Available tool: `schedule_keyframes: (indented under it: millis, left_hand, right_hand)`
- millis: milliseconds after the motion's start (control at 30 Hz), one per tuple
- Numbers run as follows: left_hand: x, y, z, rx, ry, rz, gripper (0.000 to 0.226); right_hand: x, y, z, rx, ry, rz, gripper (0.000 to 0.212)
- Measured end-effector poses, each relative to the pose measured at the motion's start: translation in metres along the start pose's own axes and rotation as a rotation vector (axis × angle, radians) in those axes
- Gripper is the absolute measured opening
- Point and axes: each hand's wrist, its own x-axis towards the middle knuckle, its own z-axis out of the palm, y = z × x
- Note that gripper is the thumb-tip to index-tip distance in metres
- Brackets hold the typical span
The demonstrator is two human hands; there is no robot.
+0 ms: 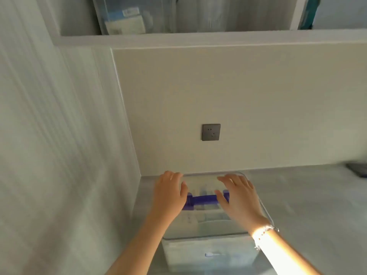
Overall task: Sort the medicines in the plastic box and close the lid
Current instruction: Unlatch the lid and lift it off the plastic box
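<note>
A clear plastic box (210,253) stands on the grey counter against the left wall, with its clear lid (204,227) lying on top. A purple handle (204,199) crosses the middle of the lid. Pale medicine packs show dimly through the lid and front wall. My left hand (168,193) rests flat on the lid's left side, fingers straight, thumb by the handle's left end. My right hand (238,195) lies flat on the right side, fingers spread toward the back, thumb touching the handle's right end. A bracelet (266,231) sits on my right wrist.
The counter (307,205) runs to the right of the box. A dark flat object (357,169) lies at its far right edge. A grey wall socket (211,132) is on the back wall. Above, a shelf (178,39) holds a clear container (127,18) with packs.
</note>
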Motion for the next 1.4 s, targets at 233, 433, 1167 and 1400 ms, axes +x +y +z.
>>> schedule_keyframes:
  millis: [233,433,1167,1400]
  left_hand:
    - [-0.026,-0.027,0.044,0.131,-0.152,-0.171,0.024]
    - [-0.021,-0.033,0.048,-0.309,-0.199,-0.438,0.054]
    - [-0.004,-0.053,0.055,-0.546,-0.231,-0.847,0.112]
    - [-0.006,-0.05,0.056,-0.484,-0.189,-0.788,0.102]
  right_hand:
    - [-0.021,0.029,0.04,-0.058,-0.079,0.189,0.053]
    - [-0.008,0.046,0.037,0.055,-0.182,0.483,0.063]
    - [0.016,0.086,0.034,0.593,-0.338,0.628,0.073]
    - [0.01,0.086,0.032,0.296,-0.282,0.644,0.078]
